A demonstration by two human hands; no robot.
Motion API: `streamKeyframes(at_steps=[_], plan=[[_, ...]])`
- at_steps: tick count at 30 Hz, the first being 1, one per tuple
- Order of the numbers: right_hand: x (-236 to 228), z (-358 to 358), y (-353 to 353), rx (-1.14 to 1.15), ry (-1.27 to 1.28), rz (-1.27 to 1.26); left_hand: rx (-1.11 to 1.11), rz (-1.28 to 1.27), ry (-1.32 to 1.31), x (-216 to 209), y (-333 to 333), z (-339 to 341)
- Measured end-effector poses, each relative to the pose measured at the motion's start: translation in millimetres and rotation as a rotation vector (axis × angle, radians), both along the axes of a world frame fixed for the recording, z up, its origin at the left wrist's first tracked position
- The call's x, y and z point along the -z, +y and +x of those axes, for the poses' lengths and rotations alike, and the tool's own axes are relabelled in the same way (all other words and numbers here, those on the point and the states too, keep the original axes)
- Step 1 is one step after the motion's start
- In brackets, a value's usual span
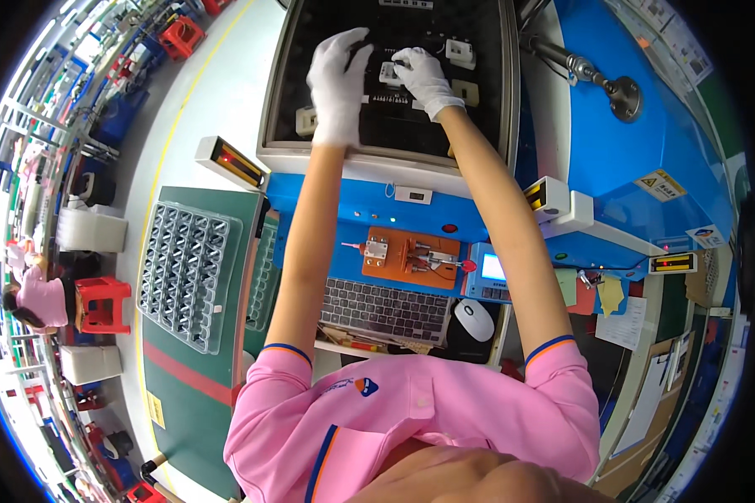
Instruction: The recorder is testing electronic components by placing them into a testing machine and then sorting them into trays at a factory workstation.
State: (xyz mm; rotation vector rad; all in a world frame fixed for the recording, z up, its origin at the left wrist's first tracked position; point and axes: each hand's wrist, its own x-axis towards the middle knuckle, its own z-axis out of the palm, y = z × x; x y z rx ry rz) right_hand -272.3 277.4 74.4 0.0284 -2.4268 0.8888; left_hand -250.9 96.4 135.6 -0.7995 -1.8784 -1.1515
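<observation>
Both hands wear white gloves and reach over the dark bed of a framed machine (377, 138). My left hand (335, 88) is above the bed's left side, fingers apart and a little blurred, with nothing seen in it. My right hand (424, 80) bends its fingers down at a small white block with openings (388, 75) near the bed's middle. Those fingertips close together at the block's edge; what they pinch is too small to make out. Another white block (460, 52) sits to the right, a pale block (466, 93) below it, and a cream block (307, 121) beside my left wrist.
Clear plastic trays (184, 277) of small parts lie on a green table at left. Sensor posts (231, 162) flank the machine's front. Below are an orange fixture plate with toggle clamp (409, 258), a keyboard (386, 310) and a white mouse (475, 319). A person (42, 298) sits far left.
</observation>
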Motion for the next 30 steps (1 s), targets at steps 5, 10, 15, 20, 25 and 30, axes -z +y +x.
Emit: streamKeyframes(at_steps=[5, 10, 15, 20, 25, 30], plan=[[1.6, -1.2, -10.4, -0.025, -0.049, 0.021, 0.049, 0.167, -0.435, 3.3, -58.8, 115.0], [-18.8, 16.5, -16.0, 0.057, -0.099, 0.280, 0.165, 0.013, -0.612, 64.2, -98.6, 199.2], [-24.7, 60.9, -32.1, 0.340, 0.158, 0.304, 0.053, -0.141, -0.538, 92.3, -112.6, 198.7], [-44.9, 187.4, -65.4, -0.013, 0.336, 0.291, 0.122, -0.217, -0.577, 92.4, -125.4, 183.8], [15.3, 292.7, -42.4, -0.103, 0.056, 0.502, 0.134, -0.312, -0.498, 89.7, -125.4, 192.0], [24.8, 294.0, -24.6, -0.121, -0.175, 0.381, 0.190, -0.293, -0.514, 110.2, -135.8, 172.8]])
